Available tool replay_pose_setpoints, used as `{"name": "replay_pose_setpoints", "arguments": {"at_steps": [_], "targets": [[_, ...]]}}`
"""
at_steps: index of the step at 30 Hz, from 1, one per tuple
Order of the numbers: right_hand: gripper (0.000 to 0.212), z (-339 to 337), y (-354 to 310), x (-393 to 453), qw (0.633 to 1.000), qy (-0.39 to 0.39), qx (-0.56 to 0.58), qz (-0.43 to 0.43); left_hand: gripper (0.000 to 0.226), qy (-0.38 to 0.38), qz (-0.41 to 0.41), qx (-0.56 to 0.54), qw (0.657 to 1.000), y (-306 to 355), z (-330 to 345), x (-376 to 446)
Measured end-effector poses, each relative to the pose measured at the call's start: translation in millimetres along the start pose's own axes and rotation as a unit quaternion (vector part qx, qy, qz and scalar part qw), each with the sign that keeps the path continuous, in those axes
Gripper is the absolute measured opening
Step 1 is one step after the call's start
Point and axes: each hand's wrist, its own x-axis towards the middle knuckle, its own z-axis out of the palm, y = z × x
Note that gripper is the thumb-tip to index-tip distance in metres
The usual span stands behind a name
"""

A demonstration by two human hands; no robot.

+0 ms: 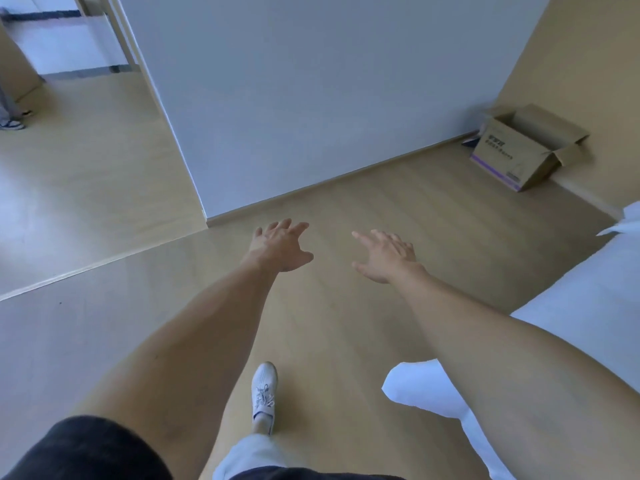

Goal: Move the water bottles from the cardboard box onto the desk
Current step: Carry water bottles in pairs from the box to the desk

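1. Wooden floor (346, 209) fills the scene, with a white wall (311, 81) running across the far side.
2. White bedding (588, 289) sits along the right edge.
3. Cardboard box (519, 147) rests on the floor far right, in the corner, flaps open; what's inside can't be seen.
4. Left hand (282, 245) reaches forward, fingers spread, holding nothing.
5. Right hand (386, 254) alongside it, fingers spread too, nothing held, well short of the box.
6. White shoe (265, 393) near, below.
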Motion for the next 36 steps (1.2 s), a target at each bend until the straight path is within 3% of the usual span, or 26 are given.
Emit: {"name": "replay_pose_setpoints", "arguments": {"at_steps": [14,25,36], "targets": [[0.066,-57,10,175,0.986,0.011,0.043,0.158,0.076,-0.050,0.148,0.023,0.987,-10,-75,247],[0.066,-70,94,286,0.966,-0.005,0.070,0.250,0.077,-0.082,0.234,0.077,0.966,81,-85,392],[0.068,-128,243,426,0.949,0.024,0.131,0.286,0.076,-0.080,0.254,0.107,0.958,220,-129,573]]}}
